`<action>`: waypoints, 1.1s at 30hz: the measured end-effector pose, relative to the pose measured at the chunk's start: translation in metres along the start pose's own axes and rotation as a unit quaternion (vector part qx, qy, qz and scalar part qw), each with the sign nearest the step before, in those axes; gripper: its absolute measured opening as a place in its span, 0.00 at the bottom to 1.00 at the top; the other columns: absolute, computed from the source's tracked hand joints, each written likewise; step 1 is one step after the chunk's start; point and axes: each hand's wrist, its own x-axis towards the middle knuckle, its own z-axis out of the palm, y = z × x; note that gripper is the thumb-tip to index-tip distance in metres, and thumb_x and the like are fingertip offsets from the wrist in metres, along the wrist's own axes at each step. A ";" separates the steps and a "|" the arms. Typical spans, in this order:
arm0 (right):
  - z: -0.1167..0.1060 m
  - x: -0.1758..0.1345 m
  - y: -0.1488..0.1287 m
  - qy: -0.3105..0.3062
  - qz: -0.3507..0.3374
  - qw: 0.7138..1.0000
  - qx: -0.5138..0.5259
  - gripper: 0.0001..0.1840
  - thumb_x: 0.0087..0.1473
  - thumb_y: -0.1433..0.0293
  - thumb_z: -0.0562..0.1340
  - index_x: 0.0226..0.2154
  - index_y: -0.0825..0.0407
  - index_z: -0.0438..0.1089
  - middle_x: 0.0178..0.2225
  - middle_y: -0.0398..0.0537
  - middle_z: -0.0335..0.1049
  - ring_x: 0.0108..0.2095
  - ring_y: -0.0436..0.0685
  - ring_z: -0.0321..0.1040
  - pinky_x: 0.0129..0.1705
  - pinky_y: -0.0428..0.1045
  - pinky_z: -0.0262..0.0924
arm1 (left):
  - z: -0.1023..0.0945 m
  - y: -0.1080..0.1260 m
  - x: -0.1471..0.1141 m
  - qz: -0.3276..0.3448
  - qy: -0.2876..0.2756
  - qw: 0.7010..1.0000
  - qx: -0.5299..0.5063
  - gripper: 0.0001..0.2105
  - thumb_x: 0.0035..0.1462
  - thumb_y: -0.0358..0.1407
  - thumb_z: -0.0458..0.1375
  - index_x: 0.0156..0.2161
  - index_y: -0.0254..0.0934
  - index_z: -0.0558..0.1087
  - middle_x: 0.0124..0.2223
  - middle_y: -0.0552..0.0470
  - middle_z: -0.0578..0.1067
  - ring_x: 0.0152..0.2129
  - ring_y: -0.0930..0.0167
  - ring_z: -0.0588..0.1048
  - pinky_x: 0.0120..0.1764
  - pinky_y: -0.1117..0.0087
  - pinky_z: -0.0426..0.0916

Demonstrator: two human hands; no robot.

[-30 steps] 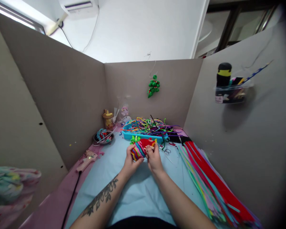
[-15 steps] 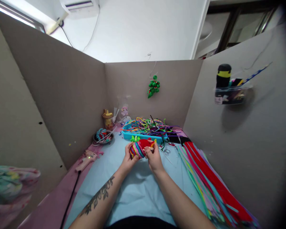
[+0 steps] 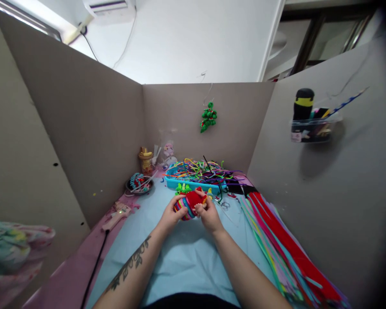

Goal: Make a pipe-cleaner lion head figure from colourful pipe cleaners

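Note:
A plump pipe-cleaner figure (image 3: 189, 205), striped in several colours with a red end, is held above the blue cloth (image 3: 189, 262). My left hand (image 3: 171, 213) is wrapped round its striped left side. With bent fingers my right hand (image 3: 209, 213) grips the red end, where small yellow and orange bits show at the fingertips. Part of the figure is hidden by both hands. Just behind it sits a small bright green piece (image 3: 182, 188), and scissors (image 3: 224, 205) lie to the right of my right hand.
Behind is a blue tray (image 3: 193, 185) heaped with pipe-cleaner scraps. Long pipe cleaners (image 3: 286, 240) lie along the right. On the left are a dark bowl (image 3: 139, 184) and a corded glue gun (image 3: 116, 216). A green ornament (image 3: 209, 116) hangs from the back panel.
The figure has tilted and turned slightly in my hands, so more of its red end faces me. Both hands have shifted a little; the green piece behind shows more.

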 end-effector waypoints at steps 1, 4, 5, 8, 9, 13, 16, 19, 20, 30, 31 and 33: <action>0.000 0.000 0.000 -0.002 -0.002 1.000 -0.006 0.26 0.43 0.60 0.67 0.46 0.46 0.69 0.45 0.47 0.68 0.46 0.58 0.65 0.48 0.53 0.61 | 0.000 -0.001 0.000 0.002 0.003 1.000 -0.004 0.21 0.43 0.40 0.66 0.45 0.40 0.70 0.42 0.50 0.73 0.38 0.65 0.71 0.42 0.68 0.66; 0.001 -0.003 -0.002 -0.002 0.020 1.000 -0.009 0.25 0.40 0.61 0.69 0.44 0.46 0.70 0.40 0.47 0.71 0.42 0.57 0.67 0.43 0.52 0.64 | 0.001 -0.005 0.000 0.002 0.006 1.000 -0.021 0.22 0.45 0.42 0.65 0.46 0.41 0.69 0.42 0.51 0.73 0.38 0.65 0.72 0.41 0.68 0.67; 0.001 -0.003 -0.002 -0.002 0.032 0.999 -0.005 0.26 0.40 0.61 0.69 0.44 0.47 0.70 0.38 0.46 0.71 0.39 0.57 0.68 0.40 0.51 0.65 | 0.001 -0.005 0.000 -0.001 0.005 1.000 -0.027 0.22 0.45 0.42 0.64 0.47 0.41 0.68 0.42 0.51 0.73 0.38 0.65 0.72 0.41 0.68 0.67; 0.004 -0.003 -0.001 0.005 0.052 0.999 0.006 0.28 0.39 0.60 0.69 0.45 0.48 0.69 0.35 0.46 0.72 0.34 0.56 0.69 0.34 0.49 0.66 | 0.003 -0.005 -0.001 -0.001 0.007 0.999 -0.042 0.23 0.47 0.43 0.63 0.48 0.41 0.65 0.44 0.50 0.72 0.39 0.65 0.72 0.42 0.67 0.67; 0.005 -0.002 0.000 0.009 0.056 0.998 0.011 0.28 0.40 0.60 0.69 0.46 0.48 0.68 0.35 0.46 0.72 0.34 0.55 0.69 0.34 0.49 0.66 | 0.003 -0.004 -0.001 0.004 0.011 0.999 -0.043 0.25 0.46 0.43 0.64 0.49 0.41 0.64 0.45 0.49 0.71 0.41 0.65 0.72 0.43 0.67 0.66; 0.009 0.003 0.004 0.038 0.081 0.994 0.058 0.30 0.43 0.58 0.67 0.49 0.49 0.65 0.37 0.46 0.72 0.34 0.54 0.70 0.33 0.47 0.65 | 0.004 0.000 -0.001 0.021 0.012 1.000 -0.009 0.32 0.35 0.37 0.70 0.49 0.41 0.66 0.51 0.47 0.68 0.46 0.61 0.69 0.48 0.65 0.64; 0.011 0.005 0.004 0.041 0.109 0.988 0.100 0.30 0.44 0.57 0.66 0.49 0.49 0.63 0.36 0.46 0.73 0.32 0.53 0.70 0.31 0.46 0.64 | 0.003 0.001 0.000 0.012 0.032 0.999 0.020 0.30 0.32 0.34 0.71 0.46 0.41 0.71 0.51 0.46 0.69 0.49 0.58 0.67 0.50 0.63 0.63; 0.013 0.003 0.001 0.035 0.121 0.984 0.125 0.29 0.43 0.58 0.67 0.48 0.49 0.64 0.37 0.47 0.73 0.33 0.53 0.70 0.31 0.45 0.64 | 0.003 0.001 0.000 0.013 0.051 0.998 0.046 0.27 0.37 0.34 0.69 0.46 0.40 0.71 0.48 0.47 0.70 0.49 0.59 0.67 0.51 0.63 0.62; 0.014 0.001 0.001 0.035 0.121 0.984 0.128 0.28 0.43 0.58 0.67 0.47 0.49 0.64 0.37 0.46 0.73 0.32 0.52 0.70 0.31 0.45 0.63 | 0.003 0.001 0.000 0.016 0.052 0.997 0.054 0.26 0.38 0.34 0.69 0.46 0.39 0.71 0.48 0.47 0.71 0.48 0.59 0.68 0.51 0.63 0.62; 0.008 0.006 0.001 0.051 0.099 0.991 0.077 0.34 0.47 0.50 0.63 0.53 0.47 0.61 0.43 0.50 0.71 0.40 0.57 0.70 0.37 0.50 0.66 | 0.006 -0.001 -0.001 -0.077 0.033 0.994 -0.077 0.27 0.45 0.40 0.66 0.51 0.42 0.65 0.46 0.50 0.72 0.37 0.67 0.74 0.38 0.68 0.70; 0.003 0.008 0.000 0.054 0.083 0.992 0.079 0.35 0.48 0.49 0.61 0.55 0.46 0.59 0.49 0.50 0.68 0.48 0.59 0.67 0.44 0.52 0.64 | 0.005 -0.001 0.001 -0.111 0.032 0.985 -0.130 0.26 0.48 0.43 0.64 0.52 0.42 0.63 0.46 0.49 0.72 0.36 0.67 0.74 0.36 0.67 0.71; -0.002 0.011 -0.001 0.059 0.058 0.994 0.072 0.36 0.48 0.49 0.62 0.57 0.42 0.56 0.58 0.49 0.58 0.59 0.61 0.55 0.55 0.56 0.56 | 0.003 0.000 0.004 -0.171 0.019 0.956 -0.238 0.26 0.52 0.47 0.59 0.54 0.39 0.62 0.47 0.45 0.73 0.37 0.65 0.75 0.34 0.66 0.72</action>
